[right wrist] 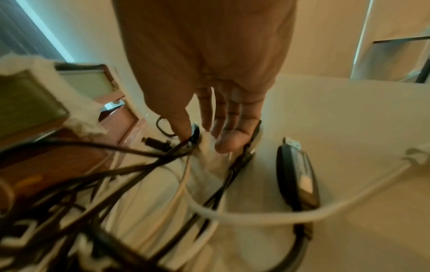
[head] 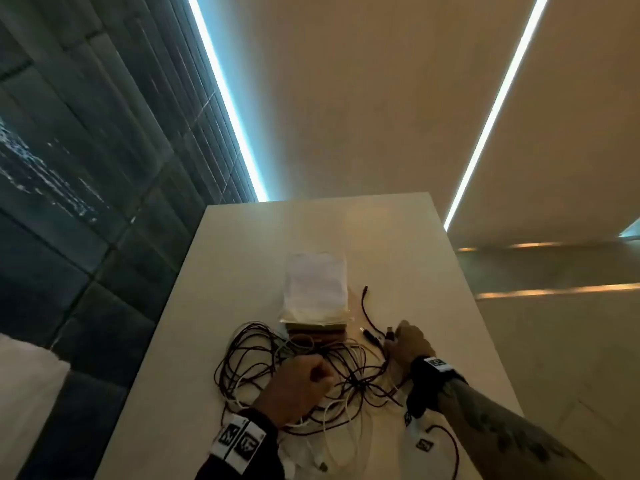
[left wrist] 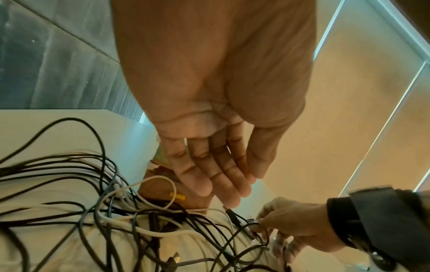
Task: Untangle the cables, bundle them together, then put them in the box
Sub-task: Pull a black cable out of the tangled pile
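A tangle of black and white cables (head: 294, 368) lies on the white table (head: 214, 306), just in front of a brown box (head: 315, 332) covered by white paper (head: 315, 282). My left hand (head: 301, 379) hovers over the middle of the tangle; the left wrist view shows this hand (left wrist: 209, 174) with straight fingers and nothing in it. My right hand (head: 407, 341) is at the right edge of the tangle. There its thumb and fingers (right wrist: 202, 139) pinch a black cable end (right wrist: 194, 136), with several cable strands running back from it.
A short black cable (head: 365, 306) lies apart, right of the box. A black USB plug body (right wrist: 295, 174) and a thick white cable (right wrist: 256, 213) lie beside my right hand. The table's right edge (head: 485, 341) is close. Bare tabletop stretches behind the box.
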The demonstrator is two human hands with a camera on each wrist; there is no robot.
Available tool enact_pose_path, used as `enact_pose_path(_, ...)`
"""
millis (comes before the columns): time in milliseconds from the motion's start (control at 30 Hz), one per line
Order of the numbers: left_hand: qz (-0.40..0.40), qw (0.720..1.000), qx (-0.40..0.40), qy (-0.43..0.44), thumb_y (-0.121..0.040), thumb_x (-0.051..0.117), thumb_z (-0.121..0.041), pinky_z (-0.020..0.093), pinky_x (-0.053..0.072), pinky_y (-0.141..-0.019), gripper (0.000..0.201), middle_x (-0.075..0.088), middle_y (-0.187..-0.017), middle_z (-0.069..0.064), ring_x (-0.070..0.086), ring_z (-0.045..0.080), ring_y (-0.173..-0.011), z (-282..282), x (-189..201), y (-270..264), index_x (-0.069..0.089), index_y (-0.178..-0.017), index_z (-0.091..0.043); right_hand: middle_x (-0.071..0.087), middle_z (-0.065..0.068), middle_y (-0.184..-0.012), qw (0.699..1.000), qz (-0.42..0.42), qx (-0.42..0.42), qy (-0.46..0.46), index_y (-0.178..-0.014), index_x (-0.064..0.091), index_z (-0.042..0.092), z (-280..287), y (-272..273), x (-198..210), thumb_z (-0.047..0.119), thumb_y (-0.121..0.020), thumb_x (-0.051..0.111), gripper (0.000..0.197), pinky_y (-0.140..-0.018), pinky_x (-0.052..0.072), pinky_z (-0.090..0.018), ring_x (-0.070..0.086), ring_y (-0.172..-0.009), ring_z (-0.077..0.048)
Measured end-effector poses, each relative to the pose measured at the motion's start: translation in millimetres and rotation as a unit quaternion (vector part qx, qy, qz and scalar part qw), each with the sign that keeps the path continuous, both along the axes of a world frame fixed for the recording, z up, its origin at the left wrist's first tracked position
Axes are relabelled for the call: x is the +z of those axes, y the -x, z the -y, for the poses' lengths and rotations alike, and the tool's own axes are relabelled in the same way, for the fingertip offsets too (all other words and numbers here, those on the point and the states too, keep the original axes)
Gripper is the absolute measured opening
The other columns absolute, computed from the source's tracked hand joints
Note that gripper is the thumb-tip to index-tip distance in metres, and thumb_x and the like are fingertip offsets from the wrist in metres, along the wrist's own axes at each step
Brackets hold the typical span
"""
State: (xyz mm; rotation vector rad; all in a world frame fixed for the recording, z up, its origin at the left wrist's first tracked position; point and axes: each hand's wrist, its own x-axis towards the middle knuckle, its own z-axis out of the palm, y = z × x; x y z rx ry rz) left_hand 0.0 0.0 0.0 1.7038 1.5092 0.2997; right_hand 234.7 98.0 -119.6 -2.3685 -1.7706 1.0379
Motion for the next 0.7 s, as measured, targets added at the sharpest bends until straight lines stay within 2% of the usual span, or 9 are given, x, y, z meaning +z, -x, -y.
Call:
enact_pose_path(100,-0.002,1.0,0.011,-0.008,-0.084,0.063,-0.029,0.013,0.046,-0.065,0.005,0.064,-0.071,-0.016,0.058,-0.007,-0.066,-3,-2,-8,0.065,-0.081,-0.025,0.053,-0.012,-0.124,1.0,0.021,0.016,0.01,-0.118,0.05,0.009,5,9,2,0.044,-0.09,0.058,0.045,-0.087,0.046,-0.036,0.056,-0.112,-0.032)
enact_pose_path(167,0.01,1.0,0.015,-0.005,-0.085,0.064,-0.025,0.011,0.045,-0.065,0.007,0.064,-0.071,-0.017,0.058,-0.009,-0.066,-4,-1,-14,0.063,-0.079,-0.028,0.058,-0.013,-0.113,1.0,-0.009,0.006,0.015,-0.109,0.053,0.007,8,14,6,0.038,-0.089,0.06,0.038,-0.072,0.043,-0.03,0.059,-0.105,-0.032)
enact_pose_path(233,0.031,0.999,0.036,-0.011,-0.085,0.066,-0.023,0.014,0.048,-0.068,0.009,0.066,-0.074,-0.015,0.06,-0.007,-0.069,-5,1,-18,0.064,-0.079,-0.029,0.059,-0.01,-0.089,0.996,-0.074,-0.045,-0.019,-0.091,0.051,0.008,11,14,10,0.027,-0.087,0.062,0.023,-0.056,0.039,-0.028,0.06,-0.086,-0.031)
enact_pose_path(333,0.074,0.993,0.091,-0.033,-0.086,0.066,-0.02,0.014,0.049,-0.069,0.005,0.068,-0.076,-0.013,0.062,-0.006,-0.07,-10,5,-25,0.07,-0.084,-0.023,0.054,0.0,-0.072,0.97,-0.179,-0.109,-0.126,-0.08,0.049,0.011,17,15,21,0.011,-0.085,0.065,0.017,-0.06,0.04,-0.031,0.054,-0.077,-0.027)
enact_pose_path(433,0.109,0.982,0.14,-0.069,-0.089,0.063,-0.022,0.009,0.046,-0.073,0.013,0.071,-0.086,-0.014,0.063,-0.008,-0.081,-19,12,-30,0.075,-0.094,-0.02,0.059,0.004,-0.071,0.938,-0.233,-0.107,-0.232,-0.08,0.055,0.01,28,23,52,0.01,-0.083,0.072,0.018,-0.057,0.039,-0.02,0.056,-0.07,-0.019)
enact_pose_path(500,0.138,0.975,0.156,-0.08,-0.092,0.06,-0.024,0.017,0.05,-0.084,0.018,0.072,-0.097,-0.011,0.065,-0.002,-0.092,-25,16,-34,0.075,-0.1,-0.021,0.061,0.005,-0.072,0.924,-0.244,-0.07,-0.285,-0.079,0.055,0.013,32,28,74,0.011,-0.081,0.075,0.021,-0.058,0.041,-0.017,0.057,-0.068,-0.01)
enact_pose_path(567,0.163,0.969,0.166,-0.087,-0.093,0.055,-0.034,0.027,0.051,-0.092,0.025,0.069,-0.104,-0.007,0.065,0.008,-0.098,-31,19,-39,0.073,-0.105,-0.021,0.062,0.006,-0.072,0.913,-0.245,-0.028,-0.324,-0.079,0.054,0.016,35,33,93,0.013,-0.08,0.077,0.023,-0.06,0.046,-0.021,0.059,-0.069,-0.01)
enact_pose_path(633,0.2,0.959,0.183,-0.085,-0.088,0.048,-0.05,0.039,0.053,-0.092,0.041,0.064,-0.107,-0.005,0.065,0.014,-0.101,-34,23,-44,0.07,-0.11,-0.023,0.062,0.006,-0.072,0.903,-0.256,0.007,-0.344,-0.08,0.053,0.017,37,39,113,0.013,-0.08,0.077,0.024,-0.059,0.049,-0.025,0.06,-0.068,-0.012)
enact_pose_path(700,0.231,0.95,0.195,-0.075,-0.084,0.045,-0.06,0.044,0.054,-0.09,0.044,0.062,-0.108,-0.003,0.064,0.017,-0.102,-37,28,-48,0.069,-0.105,-0.029,0.062,0.003,-0.07,0.888,-0.291,0.037,-0.354,-0.081,0.053,0.015,39,46,131,0.01,-0.081,0.075,0.023,-0.056,0.05,-0.027,0.06,-0.064,-0.015)
